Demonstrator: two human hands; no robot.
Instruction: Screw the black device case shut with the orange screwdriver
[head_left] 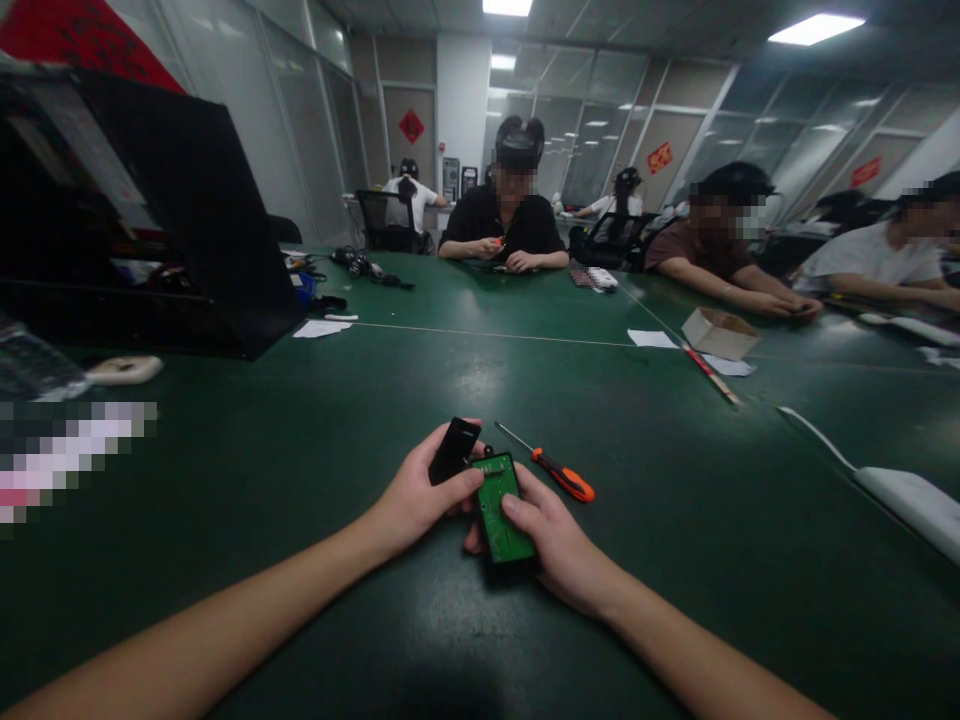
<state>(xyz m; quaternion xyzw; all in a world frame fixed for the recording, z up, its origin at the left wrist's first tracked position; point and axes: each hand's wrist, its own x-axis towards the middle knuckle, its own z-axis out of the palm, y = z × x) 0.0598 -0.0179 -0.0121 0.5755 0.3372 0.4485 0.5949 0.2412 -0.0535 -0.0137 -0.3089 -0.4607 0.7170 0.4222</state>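
My right hand [551,525] is closed around a small black device with its green circuit board [504,515] facing up, the thumb resting on the board. In my left hand [420,485] a flat black piece [455,450], which looks like a cover, is gripped between thumb and palm. The left thumb tip touches the upper left edge of the circuit board. Some fingers of both hands are hidden behind the device. A screwdriver [559,472] with an orange and black handle lies on the table just right of and beyond my hands.
The green table [360,640] spreads all around. A large black case [180,220] stands at left. Toward the right are a small open box [720,333], a red and white stick [709,375] and a white power strip [907,505] with its cord. Several people sit around the far side.
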